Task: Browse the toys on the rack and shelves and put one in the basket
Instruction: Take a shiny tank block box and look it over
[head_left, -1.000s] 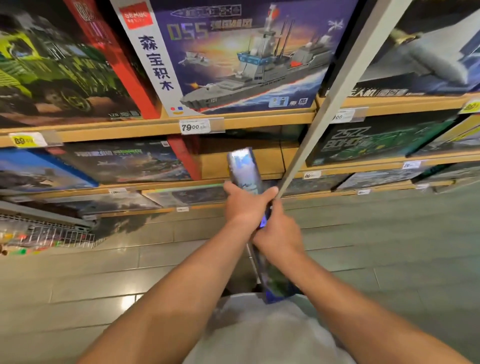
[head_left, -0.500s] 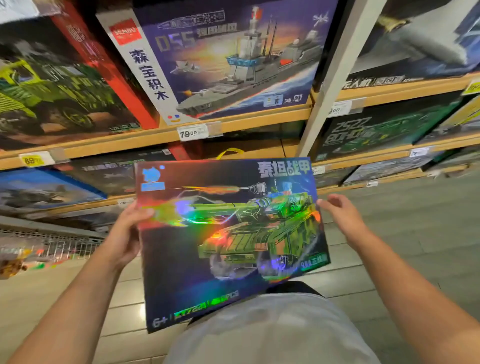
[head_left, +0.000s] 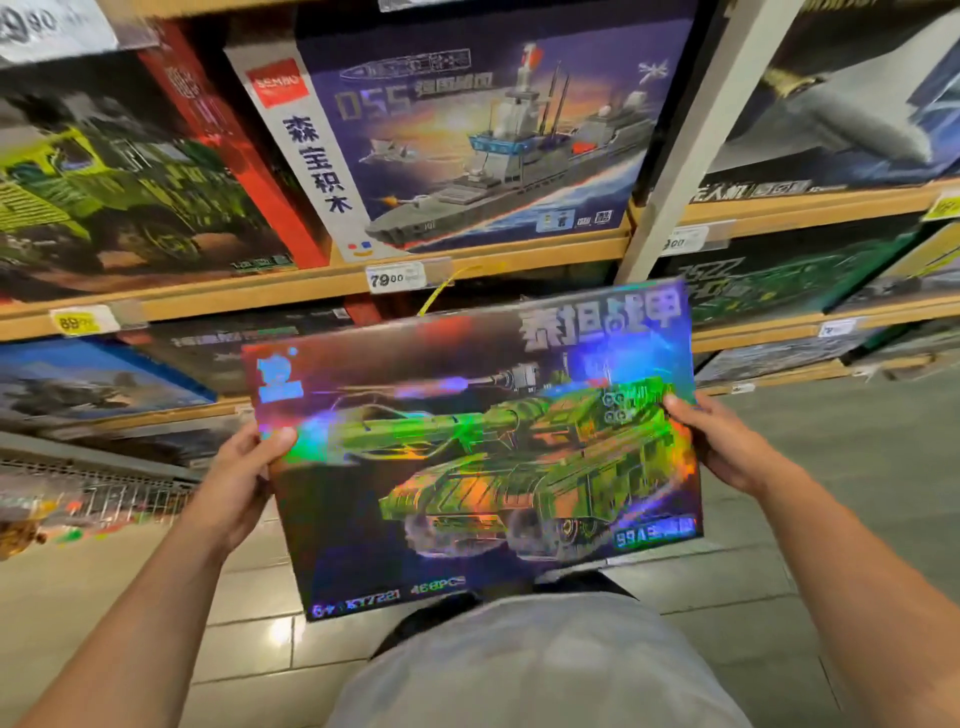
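Person holds a tank box (head_left: 483, 447) face-up in both hands before the toy shelves

Nearest is a pale shirt (head_left: 535, 670), with both forearms reaching out over the tiled floor (head_left: 753, 597); the left hand (head_left: 236, 480) grips the box's left edge, thumb on its shiny front, and the right hand (head_left: 722, 447) grips the right edge the same way, so the box hangs in the air between them, tilted a little. Beyond it a price tag (head_left: 395, 278) sits on the wooden shelf (head_left: 218, 299), a warship box (head_left: 467, 140) stands above that, a green truck box (head_left: 119, 192) is to its left, and a wire rack (head_left: 124, 499) is low at the far left
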